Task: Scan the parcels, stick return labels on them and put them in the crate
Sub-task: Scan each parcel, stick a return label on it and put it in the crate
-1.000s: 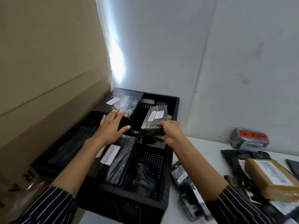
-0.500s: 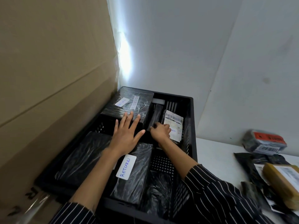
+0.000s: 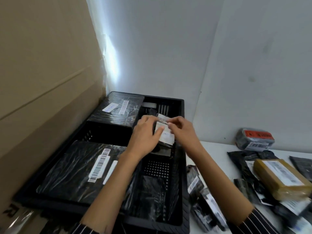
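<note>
Head view: gripping a small parcel (image 3: 166,137) with the left hand (image 3: 145,134), pinching its far edge with the right hand (image 3: 184,130), over the crate (image 3: 168,99), far right. Probably the putting-in step. Next: lower into the gap, let go.

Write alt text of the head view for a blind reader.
Left hand and right hand grip a small labelled parcel at the far right of a black crate holding larger black-wrapped parcels. Loose parcels lie on the white table beside it.
</note>
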The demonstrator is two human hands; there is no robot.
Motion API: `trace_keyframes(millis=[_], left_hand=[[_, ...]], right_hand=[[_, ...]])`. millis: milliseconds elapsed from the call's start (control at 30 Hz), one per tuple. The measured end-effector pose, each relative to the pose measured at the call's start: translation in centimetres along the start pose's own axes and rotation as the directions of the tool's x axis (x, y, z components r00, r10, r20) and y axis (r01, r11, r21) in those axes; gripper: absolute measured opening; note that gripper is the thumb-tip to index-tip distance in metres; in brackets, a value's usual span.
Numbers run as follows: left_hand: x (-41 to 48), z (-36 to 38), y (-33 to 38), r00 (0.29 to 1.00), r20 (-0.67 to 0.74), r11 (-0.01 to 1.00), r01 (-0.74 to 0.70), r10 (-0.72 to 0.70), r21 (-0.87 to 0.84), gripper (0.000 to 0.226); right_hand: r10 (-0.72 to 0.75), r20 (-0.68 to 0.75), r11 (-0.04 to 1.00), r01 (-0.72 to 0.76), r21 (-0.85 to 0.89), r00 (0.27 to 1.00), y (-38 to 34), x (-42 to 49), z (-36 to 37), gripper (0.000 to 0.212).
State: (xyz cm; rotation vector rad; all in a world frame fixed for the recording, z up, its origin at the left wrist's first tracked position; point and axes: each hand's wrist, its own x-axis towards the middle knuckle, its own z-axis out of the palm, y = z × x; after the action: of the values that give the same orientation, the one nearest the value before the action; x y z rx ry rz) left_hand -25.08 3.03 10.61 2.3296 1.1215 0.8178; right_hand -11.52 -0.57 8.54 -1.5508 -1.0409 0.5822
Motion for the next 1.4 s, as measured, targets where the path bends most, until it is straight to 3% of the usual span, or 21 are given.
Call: trace_keyframes(millis=[67, 200, 267, 367, 467, 533, 567, 633, 733, 833, 1000, 1100, 1233, 1300, 1400], left_hand=[[-0.1, 1.6, 3.5, 0.999, 0.022, 0.990, -0.021, 0.024, -0.140, 0.025], [-0.2, 6.6, 9.7, 0.986, 0.162, 0.942, 0.081, -0.029, -0.326, 0.017], [-0.3, 10.0, 11.6, 0.969, 0.231, 0.936, 0.160, -0.089, -0.312, 0.016], [-1.7, 15.5, 12.7, 0.886, 0.382, 0.932, 0.336, -0.263, -0.138, 0.028], [-4.4, 19.7, 12.1, 0.735, 0.466, 0.837, 0.547, -0.493, 0.021, 0.043], [-6.3, 21.7, 11.0, 0.643, 0.488, 0.759, 0.648, -0.590, 0.062, 0.051], [-7.2, 22.3, 10.4, 0.607, 0.490, 0.725, 0.684, -0.626, 0.079, 0.053], [-8.4, 23.6, 9.1, 0.562, 0.486, 0.683, 0.723, -0.670, 0.105, 0.052], [-9.1, 24.6, 8.1, 0.513, 0.481, 0.620, 0.780, -0.711, 0.086, 0.047], [-9.6, 24.7, 8.0, 0.548, 0.493, 0.606, 0.794, -0.676, -0.052, 0.055], [-11.0, 24.7, 9.8, 0.643, 0.479, 0.552, 0.763, -0.598, -0.336, 0.046], [-12.7, 25.0, 13.2, 0.687, 0.526, 0.477, 0.726, -0.501, -0.495, 0.040], [-16.5, 27.1, 17.8, 0.700, 0.579, 0.437, 0.714, -0.418, -0.547, 0.021], [-18.3, 28.8, 19.6, 0.676, 0.601, 0.382, 0.736, -0.426, -0.558, 0.023], [-20.9, 31.4, 21.3, 0.635, 0.626, 0.326, 0.771, -0.453, -0.546, 0.031]], right_hand=[[-0.042, -0.035, 0.999, 0.043, 0.022, 0.999, 0.9, -1.9, -3.9, 0.009], [0.076, -0.116, 0.996, -0.081, -0.043, 0.990, 5.9, -5.6, -10.8, 0.009], [0.126, -0.139, 0.971, -0.151, -0.184, 0.982, 9.8, -6.9, -13.1, 0.010], [0.291, -0.023, 0.880, -0.278, -0.385, 0.956, 15.8, -8.8, -14.8, 0.008], [0.488, 0.134, 0.750, -0.336, -0.570, 0.862, 19.0, -11.1, -14.9, 0.058], [0.536, 0.210, 0.677, -0.268, -0.686, 0.818, 19.8, -12.7, -14.4, 0.096], [0.547, 0.222, 0.639, -0.232, -0.733, 0.807, 19.9, -13.4, -14.1, 0.102], [0.529, 0.199, 0.612, -0.209, -0.762, 0.825, 20.4, -14.4, -13.4, 0.089], [0.493, 0.148, 0.660, -0.257, -0.706, 0.857, 20.3, -14.9, -12.8, 0.062], [0.447, 0.110, 0.772, -0.321, -0.549, 0.888, 19.7, -15.0, -13.5, 0.041], [0.376, 0.137, 0.896, -0.322, -0.307, 0.916, 18.6, -16.6, -19.6, 0.042], [0.291, 0.187, 0.914, -0.215, -0.344, 0.938, 18.5, -18.6, -24.8, 0.040], [0.223, 0.229, 0.890, -0.102, -0.445, 0.947, 19.1, -22.4, -31.7, 0.052], [0.186, 0.149, 0.899, -0.107, -0.425, 0.971, 19.7, -24.9, -34.7, 0.049], [0.117, -0.161, 0.850, -0.183, -0.494, 0.980, 22.7, -28.9, -39.3, 0.050]])
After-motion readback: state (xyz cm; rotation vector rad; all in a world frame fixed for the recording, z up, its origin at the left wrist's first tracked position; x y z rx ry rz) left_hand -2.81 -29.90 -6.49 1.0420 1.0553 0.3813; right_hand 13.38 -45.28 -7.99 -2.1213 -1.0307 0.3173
